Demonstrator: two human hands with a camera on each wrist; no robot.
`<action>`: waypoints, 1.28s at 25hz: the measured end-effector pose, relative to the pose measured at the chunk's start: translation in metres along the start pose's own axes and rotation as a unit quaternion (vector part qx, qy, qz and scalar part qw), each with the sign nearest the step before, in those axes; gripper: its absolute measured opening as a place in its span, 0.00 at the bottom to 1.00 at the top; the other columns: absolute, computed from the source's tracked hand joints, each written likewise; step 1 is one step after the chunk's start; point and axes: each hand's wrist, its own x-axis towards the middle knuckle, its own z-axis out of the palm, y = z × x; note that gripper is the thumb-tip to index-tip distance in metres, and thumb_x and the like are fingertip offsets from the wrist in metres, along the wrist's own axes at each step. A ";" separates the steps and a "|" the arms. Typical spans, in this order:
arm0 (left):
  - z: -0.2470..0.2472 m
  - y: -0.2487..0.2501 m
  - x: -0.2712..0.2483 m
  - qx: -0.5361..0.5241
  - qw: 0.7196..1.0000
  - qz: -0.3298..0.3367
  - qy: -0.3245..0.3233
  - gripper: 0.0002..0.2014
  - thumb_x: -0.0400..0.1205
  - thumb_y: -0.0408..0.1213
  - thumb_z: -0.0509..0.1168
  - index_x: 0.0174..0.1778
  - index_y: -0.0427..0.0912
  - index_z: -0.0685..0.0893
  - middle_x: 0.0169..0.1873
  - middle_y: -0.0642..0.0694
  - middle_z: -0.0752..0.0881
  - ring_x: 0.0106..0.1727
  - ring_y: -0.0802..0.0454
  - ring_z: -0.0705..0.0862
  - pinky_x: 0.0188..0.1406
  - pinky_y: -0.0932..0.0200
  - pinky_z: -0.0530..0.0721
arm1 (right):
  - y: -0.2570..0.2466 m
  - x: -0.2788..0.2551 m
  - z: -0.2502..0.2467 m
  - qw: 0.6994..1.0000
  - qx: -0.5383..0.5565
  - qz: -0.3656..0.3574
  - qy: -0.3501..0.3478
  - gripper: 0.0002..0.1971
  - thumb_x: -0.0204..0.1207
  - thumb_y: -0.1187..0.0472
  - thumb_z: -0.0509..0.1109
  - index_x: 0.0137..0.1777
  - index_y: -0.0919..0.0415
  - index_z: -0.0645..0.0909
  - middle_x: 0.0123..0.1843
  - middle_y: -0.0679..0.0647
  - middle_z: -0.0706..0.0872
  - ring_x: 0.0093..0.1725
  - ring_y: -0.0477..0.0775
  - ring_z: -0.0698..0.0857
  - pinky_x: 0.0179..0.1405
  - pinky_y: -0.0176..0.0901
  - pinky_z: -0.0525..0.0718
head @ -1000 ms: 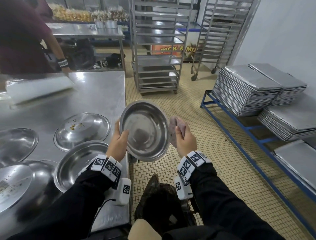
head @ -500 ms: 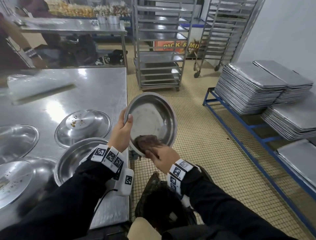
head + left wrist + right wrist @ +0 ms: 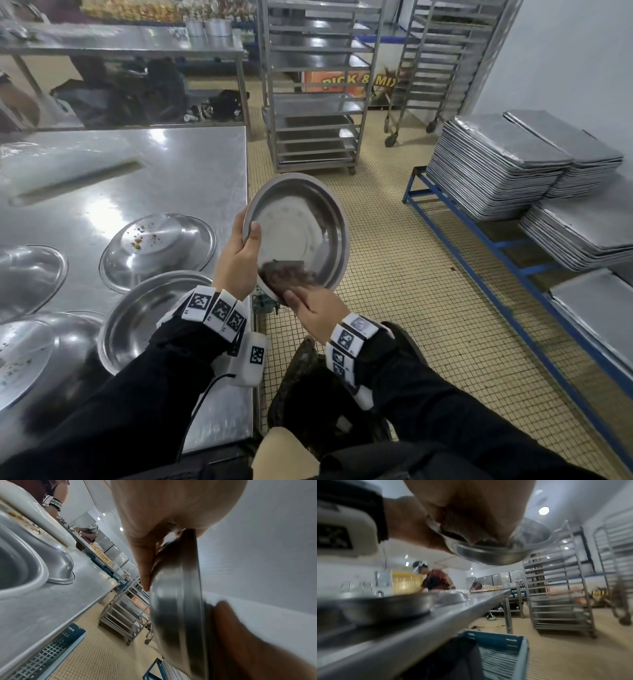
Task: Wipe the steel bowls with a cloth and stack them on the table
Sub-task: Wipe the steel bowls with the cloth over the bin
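My left hand (image 3: 239,253) grips the left rim of a steel bowl (image 3: 298,226), thumb inside and fingers behind, holding it tilted on edge over the floor just right of the table (image 3: 171,171). My right hand (image 3: 315,308) holds a brownish cloth (image 3: 284,274) against the bowl's lower inside. In the left wrist view the bowl (image 3: 178,601) shows edge-on, with fingers (image 3: 145,561) behind it. In the right wrist view the cloth (image 3: 481,542) is bunched under my fingers at the bowl (image 3: 488,555) rim. On the table lie an upside-down bowl with crumbs (image 3: 157,246), an upright bowl (image 3: 147,315) and others further left (image 3: 27,277).
A dark bin (image 3: 318,394) stands at my feet beside the table's edge. A steel rack trolley (image 3: 315,102) stands ahead. Stacked metal trays (image 3: 496,164) sit on a blue frame (image 3: 479,233) to the right. A blue crate (image 3: 496,655) is under the table. A person (image 3: 435,580) works at the far side.
My right hand moved the cloth from beside the bowl's right rim down into the bowl's lower inside. My left hand lifted the bowl slightly while still holding it.
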 end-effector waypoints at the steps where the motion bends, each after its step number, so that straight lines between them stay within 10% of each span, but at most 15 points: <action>1: -0.002 -0.001 0.001 0.005 1.000 0.000 -0.003 0.17 0.90 0.43 0.49 0.76 0.50 0.66 0.53 0.70 0.74 0.47 0.86 0.75 0.41 0.90 0.68 | 0.010 -0.004 -0.005 0.997 -0.077 0.001 -0.019 0.24 0.85 0.45 0.45 0.74 0.48 0.72 0.74 0.47 0.76 0.77 0.50 0.68 0.79 0.53 0.59; 4: -0.006 -0.009 0.000 0.013 1.000 -0.006 -0.008 0.15 0.90 0.42 0.50 0.72 0.47 0.72 0.53 0.64 0.79 0.48 0.84 0.78 0.44 0.86 0.72 | 0.036 -0.007 -0.020 0.971 -0.223 0.074 -0.052 0.25 0.85 0.45 0.39 0.81 0.44 0.56 0.83 0.42 0.55 0.83 0.47 0.43 0.80 0.62 0.39; 8: -0.005 -0.017 -0.003 -0.025 0.999 -0.047 0.002 0.16 0.89 0.48 0.52 0.69 0.51 0.77 0.58 0.53 0.85 0.61 0.57 0.83 0.64 0.54 0.80 | 0.061 0.004 -0.037 0.979 -0.140 0.139 0.052 0.28 0.85 0.44 0.39 0.83 0.51 0.44 0.83 0.47 0.34 0.82 0.54 0.34 0.82 0.61 0.47; 12: -0.011 -0.012 -0.003 -0.081 0.990 -0.103 -0.045 0.15 0.89 0.47 0.52 0.63 0.49 0.81 0.52 0.46 0.88 0.53 0.45 0.87 0.51 0.48 0.85 | 0.053 0.016 -0.065 0.965 0.064 0.175 0.182 0.25 0.85 0.47 0.52 0.76 0.60 0.66 0.81 0.53 0.63 0.67 0.50 0.77 0.65 0.48 0.80; 14: -0.016 -0.011 -0.001 -0.101 0.986 -0.117 -0.064 0.13 0.88 0.46 0.55 0.61 0.50 0.82 0.47 0.47 0.90 0.49 0.46 0.88 0.45 0.52 0.85 | 0.052 0.017 -0.079 0.949 0.116 0.220 0.192 0.18 0.84 0.49 0.57 0.63 0.62 0.75 0.63 0.57 0.84 0.52 0.56 0.86 0.43 0.43 0.86; 21: -0.014 -0.016 -0.001 -0.099 0.989 -0.091 -0.061 0.34 0.84 0.37 0.64 0.79 0.61 0.52 0.55 0.40 0.84 0.48 0.42 0.89 0.42 0.49 0.90 | 0.047 0.014 -0.064 0.879 0.210 0.316 0.290 0.08 0.81 0.61 0.64 0.49 0.66 0.79 0.43 0.57 0.86 0.38 0.53 0.86 0.26 0.31 0.78; 25: -0.001 -0.026 -0.012 -0.088 0.989 -0.104 -0.062 0.35 0.78 0.49 0.70 0.78 0.50 0.63 0.60 0.38 0.84 0.53 0.41 0.89 0.57 0.40 0.86 | 0.027 0.017 -0.051 0.848 0.258 0.303 0.351 0.09 0.83 0.57 0.62 0.51 0.63 0.77 0.41 0.49 0.83 0.38 0.46 0.84 0.31 0.29 0.76; 27: -0.004 -0.029 -0.010 -0.095 0.987 -0.129 -0.028 0.36 0.74 0.56 0.67 0.77 0.46 0.69 0.61 0.38 0.85 0.59 0.41 0.86 0.65 0.40 0.82 | 0.022 0.016 -0.049 0.852 0.273 0.298 0.332 0.11 0.84 0.55 0.60 0.54 0.62 0.78 0.40 0.46 0.83 0.37 0.41 0.82 0.31 0.28 0.74; 32: -0.018 -0.023 -0.002 -0.078 0.995 -0.062 0.016 0.17 0.86 0.37 0.57 0.70 0.54 0.70 0.60 0.45 0.81 0.59 0.49 0.83 0.56 0.53 0.83 | 0.028 0.001 -0.047 0.915 0.183 0.247 0.260 0.13 0.84 0.53 0.59 0.62 0.57 0.77 0.49 0.49 0.86 0.42 0.46 0.84 0.32 0.26 0.76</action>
